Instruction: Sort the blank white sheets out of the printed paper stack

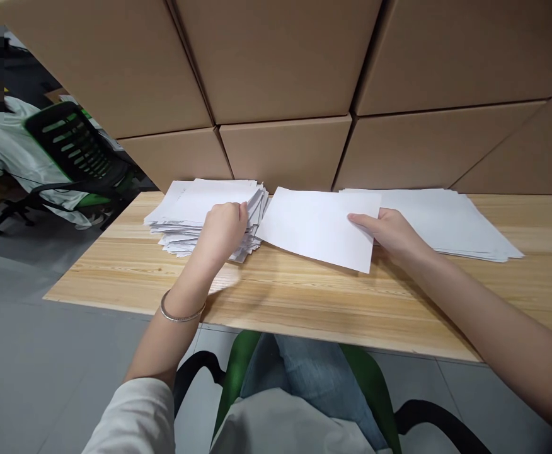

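Observation:
My right hand pinches a white sheet of paper at its right edge, thumb on top. The sheet is tilted above the table, its left end close to a thick, uneven stack of papers. Over the right side of that stack is my left hand, its fingers curled in and partly hidden, so I cannot make out what is in them. A lower, neater pile of white paper lies on the right, partly behind the held sheet and my right hand.
The papers lie on a narrow wooden table, with large brown cartons standing along its back edge. At the far left are a black and green office chair and a person in white clothing. A green seat shows below.

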`<move>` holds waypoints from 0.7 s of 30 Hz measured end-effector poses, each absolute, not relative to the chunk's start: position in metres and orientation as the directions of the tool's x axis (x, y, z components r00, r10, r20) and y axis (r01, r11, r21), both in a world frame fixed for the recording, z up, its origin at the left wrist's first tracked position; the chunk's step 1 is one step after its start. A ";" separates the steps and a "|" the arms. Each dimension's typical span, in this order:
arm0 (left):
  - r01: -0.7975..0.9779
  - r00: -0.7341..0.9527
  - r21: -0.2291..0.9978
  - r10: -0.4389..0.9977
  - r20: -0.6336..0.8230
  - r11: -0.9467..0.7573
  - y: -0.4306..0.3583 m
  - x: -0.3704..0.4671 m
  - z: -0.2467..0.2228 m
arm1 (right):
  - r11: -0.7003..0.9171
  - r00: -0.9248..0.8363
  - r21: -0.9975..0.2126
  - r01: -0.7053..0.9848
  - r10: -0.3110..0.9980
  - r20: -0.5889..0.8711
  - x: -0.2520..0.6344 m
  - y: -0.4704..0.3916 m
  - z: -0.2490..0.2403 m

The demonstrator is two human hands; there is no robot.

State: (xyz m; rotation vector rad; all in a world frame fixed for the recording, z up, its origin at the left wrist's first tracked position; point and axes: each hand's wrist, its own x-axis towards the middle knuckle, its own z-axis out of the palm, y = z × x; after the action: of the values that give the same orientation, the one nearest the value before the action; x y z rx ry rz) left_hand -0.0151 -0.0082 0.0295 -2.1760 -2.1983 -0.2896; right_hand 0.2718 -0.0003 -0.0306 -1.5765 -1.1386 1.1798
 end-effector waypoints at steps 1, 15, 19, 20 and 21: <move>0.992 -0.015 0.129 0.984 0.175 -0.008 -0.008 -0.016 0.029 | -0.235 0.145 -0.957 0.173 0.967 -0.211 0.272 0.000 -0.030; 0.840 -0.083 0.509 0.882 0.463 -0.188 0.000 -0.024 0.022 | -0.257 0.126 -0.966 0.024 0.959 -0.252 0.274 0.000 -0.027; 0.744 -0.122 0.647 0.919 0.375 -0.165 0.006 -0.026 0.019 | -0.246 0.097 -0.968 -0.056 0.963 -0.251 0.276 0.001 -0.026; 0.692 -0.132 0.707 0.937 0.324 -0.147 0.007 -0.025 0.018 | -0.245 0.099 -0.967 -0.068 0.963 -0.251 0.276 0.001 -0.026; 0.630 -0.144 0.767 0.953 0.267 -0.120 0.007 -0.024 0.018 | -0.243 0.109 -0.967 -0.076 0.962 -0.250 0.277 0.002 -0.026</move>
State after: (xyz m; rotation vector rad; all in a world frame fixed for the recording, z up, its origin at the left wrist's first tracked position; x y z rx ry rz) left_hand -0.0242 0.0070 0.0182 -2.2502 -2.2856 -1.4874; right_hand 0.2772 0.0018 -0.0263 -1.3948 -0.9473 1.3266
